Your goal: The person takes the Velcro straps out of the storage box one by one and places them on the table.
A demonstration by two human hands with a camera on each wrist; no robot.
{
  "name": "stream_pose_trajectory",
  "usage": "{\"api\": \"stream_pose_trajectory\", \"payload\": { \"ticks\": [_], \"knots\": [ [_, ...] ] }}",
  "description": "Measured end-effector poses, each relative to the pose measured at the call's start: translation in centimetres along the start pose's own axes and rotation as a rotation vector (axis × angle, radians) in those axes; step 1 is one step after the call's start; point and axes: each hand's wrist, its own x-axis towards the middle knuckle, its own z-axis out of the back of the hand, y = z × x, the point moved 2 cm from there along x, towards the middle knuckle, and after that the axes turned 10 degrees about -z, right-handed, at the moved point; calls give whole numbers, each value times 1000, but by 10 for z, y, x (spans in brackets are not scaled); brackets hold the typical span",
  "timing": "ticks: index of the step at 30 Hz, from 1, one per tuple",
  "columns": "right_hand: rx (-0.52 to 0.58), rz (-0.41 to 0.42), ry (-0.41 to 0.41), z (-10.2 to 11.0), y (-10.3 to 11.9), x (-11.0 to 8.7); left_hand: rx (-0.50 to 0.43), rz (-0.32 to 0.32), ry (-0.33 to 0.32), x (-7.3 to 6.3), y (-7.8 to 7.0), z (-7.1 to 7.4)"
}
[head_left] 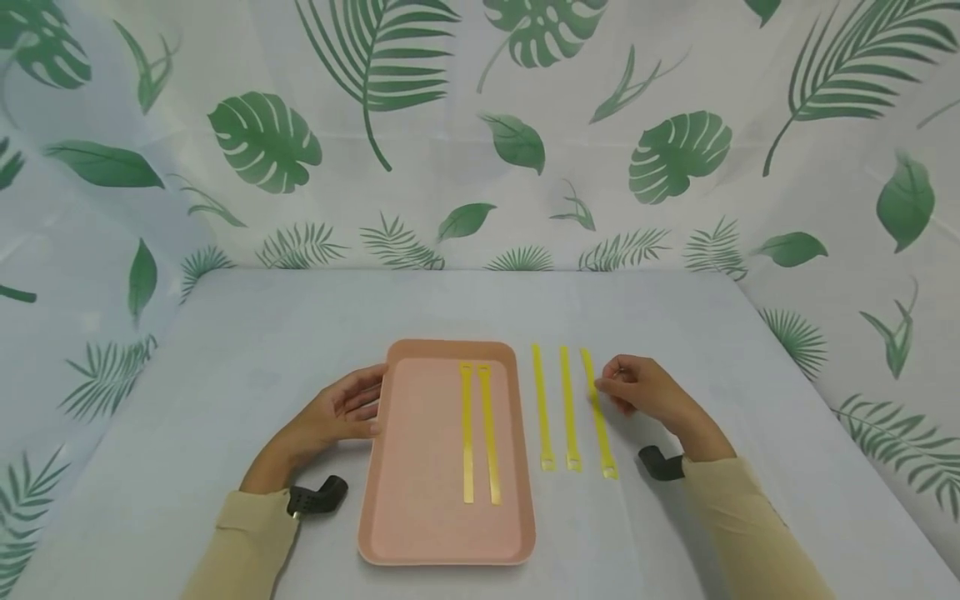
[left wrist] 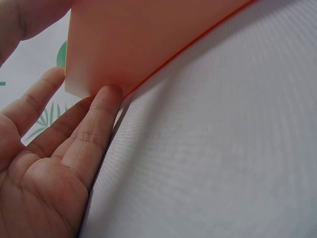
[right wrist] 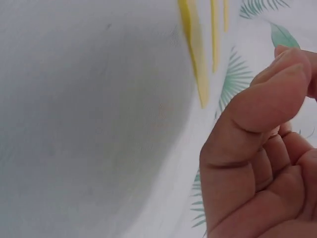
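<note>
A pink tray (head_left: pixel 416 458) lies lengthwise on the table. At its left edge my left hand (head_left: pixel 341 417) rests with spread fingers, the fingertips touching the tray's side in the left wrist view. Inside the tray lie two yellow cable straps (head_left: pixel 468 442), side by side, slotted ends far from me. Three more straps lie right of the tray, slotted ends nearer me. My right hand (head_left: pixel 641 390) hovers by the rightmost strap (head_left: pixel 600 425), its fingers loosely curled. In the right wrist view thumb and forefinger come close together, with nothing seen between them.
A white cloth covers the table (head_left: pixel 300 317). Behind it and at both sides hangs a white curtain (head_left: pixel 450 150) printed with green leaves. Dark wrist-worn devices (head_left: pixel 318 496) stick out at both cuffs.
</note>
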Motion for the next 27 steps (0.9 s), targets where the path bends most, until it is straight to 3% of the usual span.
{"api": "stream_pose_trajectory", "payload": {
  "ticks": [12, 27],
  "knots": [
    [79, 185, 65, -13, 12, 3, 15, 7, 0, -1, 3, 1],
    [66, 328, 107, -29, 32, 12, 26, 16, -11, 0, 3, 3]
  ]
}}
